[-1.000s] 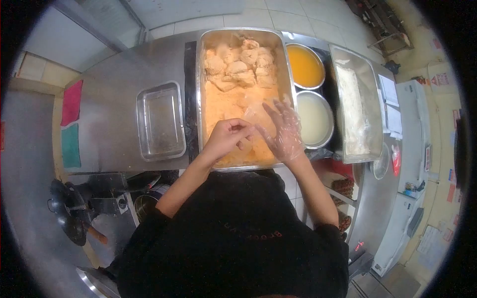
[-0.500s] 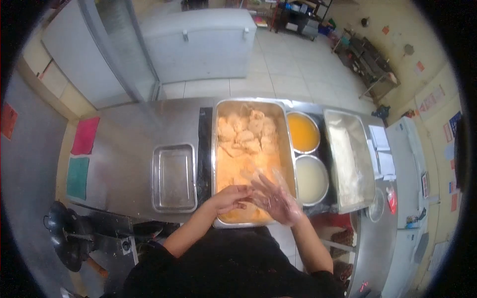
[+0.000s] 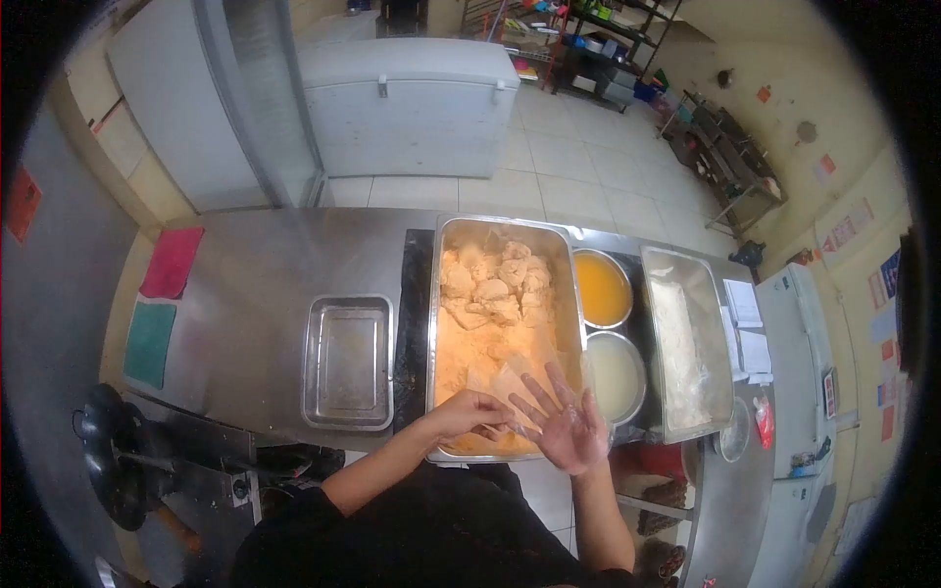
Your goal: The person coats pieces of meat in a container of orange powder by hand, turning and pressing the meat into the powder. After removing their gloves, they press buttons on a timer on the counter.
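left hand (image 3: 470,412) pinching clear plastic glove (image 3: 517,377) | right hand (image 3: 571,431) splayed open inside; film looks light, flimsy, slippery; best gripped at cuff

pale tiled floor (image 3: 578,162) | white chest freezer (image 3: 412,98) | yellow wall (image 3: 774,69) | cluttered shelves (image 3: 598,34) at back

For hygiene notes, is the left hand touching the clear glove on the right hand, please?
Touching. The head view shows the left hand pinching the loose clear glove on the right hand.
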Demonstrator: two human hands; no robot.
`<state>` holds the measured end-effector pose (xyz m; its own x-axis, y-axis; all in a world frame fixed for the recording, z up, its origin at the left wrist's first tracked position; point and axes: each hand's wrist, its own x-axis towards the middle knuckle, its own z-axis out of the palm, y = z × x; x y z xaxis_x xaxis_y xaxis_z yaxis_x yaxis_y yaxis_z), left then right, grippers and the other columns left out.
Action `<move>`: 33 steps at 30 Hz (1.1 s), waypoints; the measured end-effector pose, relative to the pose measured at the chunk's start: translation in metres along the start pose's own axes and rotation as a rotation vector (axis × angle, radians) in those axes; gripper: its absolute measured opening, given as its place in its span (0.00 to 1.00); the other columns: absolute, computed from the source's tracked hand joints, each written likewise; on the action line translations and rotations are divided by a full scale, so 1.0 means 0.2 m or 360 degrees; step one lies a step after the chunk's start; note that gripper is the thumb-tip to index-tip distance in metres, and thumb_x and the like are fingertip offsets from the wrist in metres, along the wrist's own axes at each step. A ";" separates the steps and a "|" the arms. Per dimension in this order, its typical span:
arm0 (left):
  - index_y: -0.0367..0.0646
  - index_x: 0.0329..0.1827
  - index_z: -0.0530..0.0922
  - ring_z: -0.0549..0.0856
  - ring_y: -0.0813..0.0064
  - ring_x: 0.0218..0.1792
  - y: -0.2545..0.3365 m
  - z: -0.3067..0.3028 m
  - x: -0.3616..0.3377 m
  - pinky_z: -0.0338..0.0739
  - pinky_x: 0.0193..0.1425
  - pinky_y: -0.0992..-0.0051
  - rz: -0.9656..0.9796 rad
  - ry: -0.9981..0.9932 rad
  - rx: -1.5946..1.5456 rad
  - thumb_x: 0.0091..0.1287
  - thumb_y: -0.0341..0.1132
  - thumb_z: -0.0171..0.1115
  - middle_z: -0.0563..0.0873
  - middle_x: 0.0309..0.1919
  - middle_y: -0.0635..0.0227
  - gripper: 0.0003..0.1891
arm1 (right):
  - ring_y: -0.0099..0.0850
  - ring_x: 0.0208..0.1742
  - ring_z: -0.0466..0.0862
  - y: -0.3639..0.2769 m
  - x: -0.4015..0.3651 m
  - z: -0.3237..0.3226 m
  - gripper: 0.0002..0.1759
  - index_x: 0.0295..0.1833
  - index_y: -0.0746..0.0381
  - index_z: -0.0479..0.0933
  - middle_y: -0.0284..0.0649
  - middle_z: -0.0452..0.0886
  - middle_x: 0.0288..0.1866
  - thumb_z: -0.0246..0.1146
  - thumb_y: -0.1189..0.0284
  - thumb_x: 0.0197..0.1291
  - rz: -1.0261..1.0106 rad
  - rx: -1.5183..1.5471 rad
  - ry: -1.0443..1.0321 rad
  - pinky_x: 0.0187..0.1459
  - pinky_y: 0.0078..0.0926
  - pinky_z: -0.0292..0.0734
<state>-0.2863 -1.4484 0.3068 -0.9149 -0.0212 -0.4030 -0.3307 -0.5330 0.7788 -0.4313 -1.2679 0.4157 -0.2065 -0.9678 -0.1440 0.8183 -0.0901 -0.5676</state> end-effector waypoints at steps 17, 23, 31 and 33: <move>0.32 0.51 0.89 0.91 0.75 0.38 0.07 0.16 -0.21 0.91 0.38 0.74 0.0388 0.0314 0.0573 0.74 0.35 0.73 0.93 0.41 0.60 0.13 | 0.56 0.88 0.56 0.12 -0.03 0.08 0.46 0.92 0.46 0.49 0.51 0.51 0.92 0.47 0.34 0.78 -0.0052 0.0015 0.0128 0.82 0.59 0.52; 0.32 0.44 0.89 0.92 0.76 0.39 0.03 0.12 -0.20 0.90 0.37 0.74 0.0646 0.0474 0.0919 0.70 0.32 0.73 0.93 0.38 0.60 0.10 | 0.56 0.89 0.56 0.15 0.01 0.09 0.46 0.92 0.46 0.50 0.53 0.51 0.92 0.45 0.34 0.78 -0.0020 0.0027 0.0084 0.83 0.60 0.52; 0.33 0.48 0.88 0.92 0.76 0.39 0.02 0.15 -0.18 0.88 0.36 0.74 0.0793 0.0546 0.1049 0.70 0.31 0.71 0.94 0.40 0.59 0.10 | 0.51 0.88 0.59 0.11 0.00 0.12 0.48 0.91 0.54 0.49 0.55 0.54 0.91 0.47 0.36 0.79 -0.0064 0.0011 0.0133 0.83 0.53 0.55; 0.33 0.46 0.88 0.94 0.72 0.39 0.03 0.15 -0.17 0.89 0.46 0.71 0.0747 0.0696 0.1031 0.68 0.31 0.72 0.94 0.37 0.57 0.09 | 0.50 0.88 0.60 0.07 -0.02 0.09 0.48 0.91 0.55 0.49 0.56 0.56 0.90 0.48 0.38 0.79 -0.0036 -0.0294 0.0111 0.83 0.49 0.57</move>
<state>-0.2643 -1.4263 0.3395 -0.8626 -0.5056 -0.0197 -0.1324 0.1879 0.9732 -0.4096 -1.2698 0.4236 -0.2657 -0.9469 -0.1813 0.7019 -0.0610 -0.7096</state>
